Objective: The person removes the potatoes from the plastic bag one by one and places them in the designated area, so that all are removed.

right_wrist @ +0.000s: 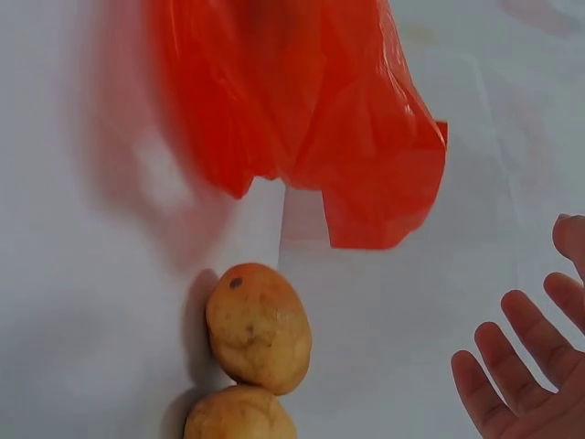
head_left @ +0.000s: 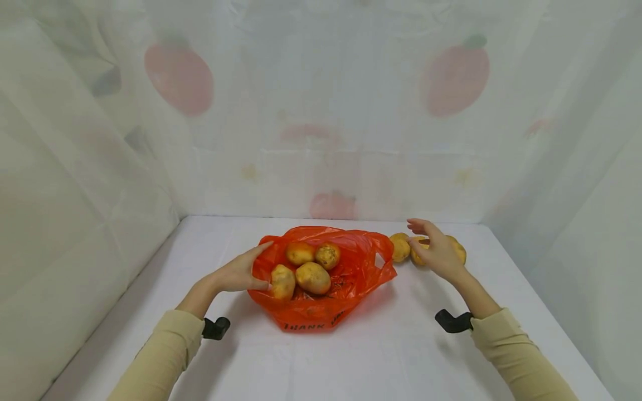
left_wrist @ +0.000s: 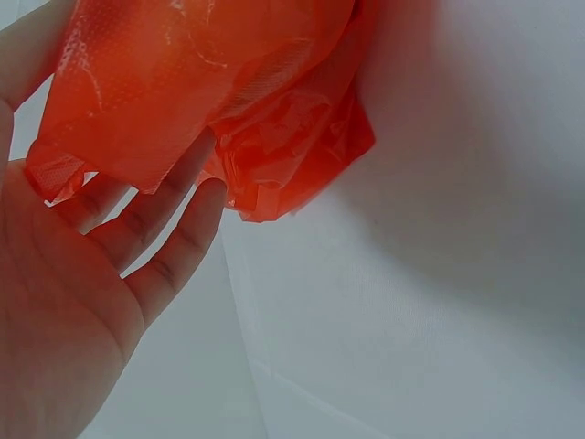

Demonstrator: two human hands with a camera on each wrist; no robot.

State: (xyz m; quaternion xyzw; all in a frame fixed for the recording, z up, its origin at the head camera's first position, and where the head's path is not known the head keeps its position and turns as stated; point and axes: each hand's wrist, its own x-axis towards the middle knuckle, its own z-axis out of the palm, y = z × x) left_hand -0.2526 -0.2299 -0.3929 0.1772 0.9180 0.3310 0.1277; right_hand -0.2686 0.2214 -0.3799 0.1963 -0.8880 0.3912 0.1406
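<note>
A red plastic bag [head_left: 361, 289] with dark lettering on its front stands with its mouth spread wide. Several potatoes [head_left: 313, 278] lie inside it. At the bag's left rim is my left hand [head_left: 238, 273], thumb and fingers spread apart. In the left wrist view, its extended fingers [left_wrist: 164, 265] lie against the red plastic. My right hand [head_left: 436, 253] hovers right of the bag, over loose potatoes [head_left: 400, 247], its fingers apart and holding nothing. The right wrist view shows two of those potatoes [right_wrist: 259, 329] beneath the bag's hanging edge, with the hand off to the right.
The white-covered table [head_left: 401, 356] has a pale sheet wall [head_left: 321, 184] behind it and more sheeting on both sides. Another potato [head_left: 457, 250] sits partly behind my right hand. Black wrist mounts [head_left: 453, 321] stick out at the sleeve cuffs.
</note>
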